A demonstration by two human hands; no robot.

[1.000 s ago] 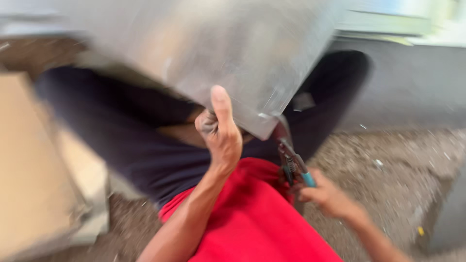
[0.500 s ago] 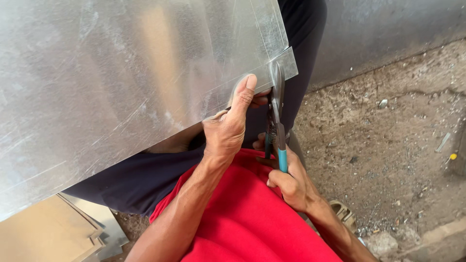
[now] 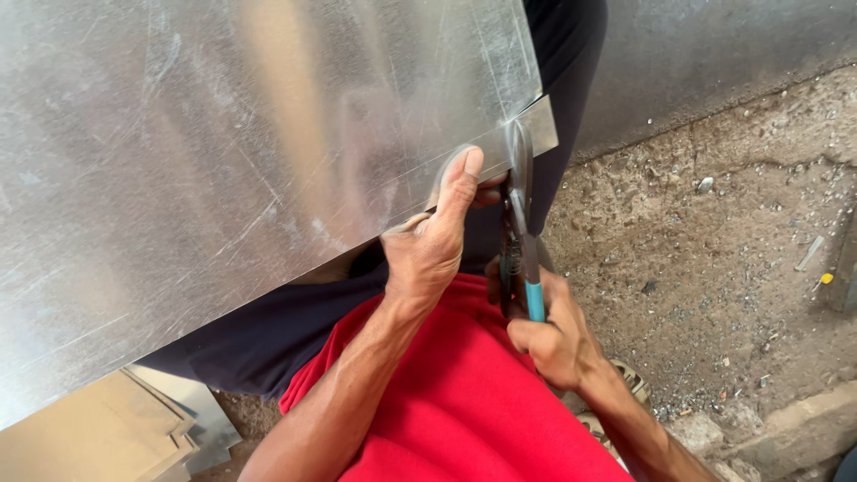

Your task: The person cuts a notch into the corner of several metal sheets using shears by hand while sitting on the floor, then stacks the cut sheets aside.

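The left hand (image 3: 428, 245) grips the lower edge of the galvanized metal sheet (image 3: 232, 152) across the lap, thumb pressed flat; the right hand (image 3: 553, 335), fingers clamped on blue-handled tin snips (image 3: 518, 241), bites that edge.

Silver scratched metal sheet (image 3: 223, 152), teal-handled snips (image 3: 527, 259), red shirt (image 3: 464, 402), perhaps navy trousers (image 3: 259, 348)

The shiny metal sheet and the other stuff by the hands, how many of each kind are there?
Shiny metal sheet: 1, left hand gripping its edge
Cutting snips with blue handle: 1, held in right hand
Flat brown boards: 1 stack, number of boards unclear
Total: 3 kinds
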